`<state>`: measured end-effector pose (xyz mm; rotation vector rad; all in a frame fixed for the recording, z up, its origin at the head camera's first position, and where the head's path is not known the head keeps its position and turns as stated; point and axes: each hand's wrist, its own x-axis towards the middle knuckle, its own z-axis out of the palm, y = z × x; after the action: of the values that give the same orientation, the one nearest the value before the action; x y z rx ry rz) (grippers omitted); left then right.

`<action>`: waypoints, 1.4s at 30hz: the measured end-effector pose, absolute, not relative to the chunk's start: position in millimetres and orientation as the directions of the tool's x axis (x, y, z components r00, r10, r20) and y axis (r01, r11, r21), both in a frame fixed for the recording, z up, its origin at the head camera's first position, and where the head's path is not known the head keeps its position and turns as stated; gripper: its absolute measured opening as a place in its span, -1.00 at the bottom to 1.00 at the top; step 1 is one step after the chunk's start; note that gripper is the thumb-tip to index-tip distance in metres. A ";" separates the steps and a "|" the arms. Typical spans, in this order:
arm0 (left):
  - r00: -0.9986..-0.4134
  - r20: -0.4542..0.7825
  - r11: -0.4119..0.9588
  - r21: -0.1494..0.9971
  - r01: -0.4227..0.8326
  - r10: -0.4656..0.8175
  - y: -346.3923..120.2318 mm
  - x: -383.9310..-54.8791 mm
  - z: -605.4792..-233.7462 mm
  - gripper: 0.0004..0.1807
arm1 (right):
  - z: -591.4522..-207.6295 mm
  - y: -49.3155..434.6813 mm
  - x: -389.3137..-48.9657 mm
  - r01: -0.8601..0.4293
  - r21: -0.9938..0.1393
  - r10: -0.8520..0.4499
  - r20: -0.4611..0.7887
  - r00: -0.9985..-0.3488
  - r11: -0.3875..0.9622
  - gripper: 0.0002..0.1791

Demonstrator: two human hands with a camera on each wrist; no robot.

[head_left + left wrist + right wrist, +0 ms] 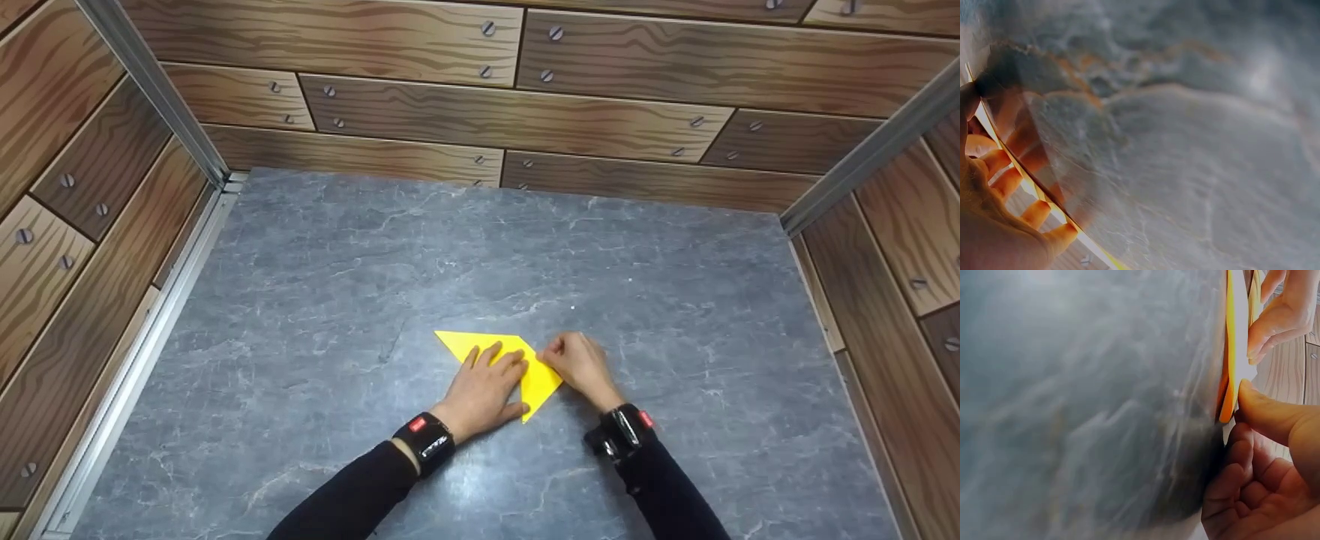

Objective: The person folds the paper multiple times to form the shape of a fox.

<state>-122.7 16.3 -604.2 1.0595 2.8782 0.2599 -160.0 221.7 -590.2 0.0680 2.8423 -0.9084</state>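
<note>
A folded piece of yellow paper (540, 381) lies on the grey table, one long point toward the upper left and another toward the front. Across its middle my left hand (482, 391) is spread, fingertips pressing on it and the thumb close to the front point. At the paper's right edge, my right hand (583, 363) pinches the border between thumb and curled fingers. From the right wrist, the paper (1232, 343) appears edge-on with its layers slightly apart and the thumb at its corner. In the left wrist view the fingertips line up along the paper (1095, 247).
The marbled grey tabletop (337, 262) stretches around the paper. Wood-patterned panels (420, 112) wall in the back and both sides, with metal rails (161, 94) at the corners. Black bands with devices (426, 444) sit on both wrists.
</note>
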 end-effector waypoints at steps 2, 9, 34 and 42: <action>-0.761 -0.001 0.749 0.172 0.639 0.649 16.8 -122.2 -604.0 -0.23 | -589.9 218.9 -163.4 0.086 -0.571 -0.005 -0.154 -0.988 0.816 -0.84; -0.762 -0.039 0.755 0.168 0.633 0.647 16.9 -121.2 -602.1 -0.22 | -587.0 207.5 -175.0 0.105 -0.573 0.005 -0.172 -0.985 0.813 -0.82; -0.759 -0.013 0.752 0.151 0.642 0.651 18.0 -123.1 -605.3 -0.21 | -584.4 203.8 -189.2 0.091 -0.570 -0.027 -0.195 -0.980 0.817 -0.84; -0.763 -0.021 0.755 0.160 0.635 0.646 14.7 -124.9 -605.8 -0.21 | -584.9 211.5 -181.8 0.037 -0.565 -0.070 -0.167 -0.983 0.824 -0.78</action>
<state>-124.9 14.7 -605.8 1.0502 2.8724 0.2205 -181.8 211.5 -584.9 -0.0253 2.8261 -0.8807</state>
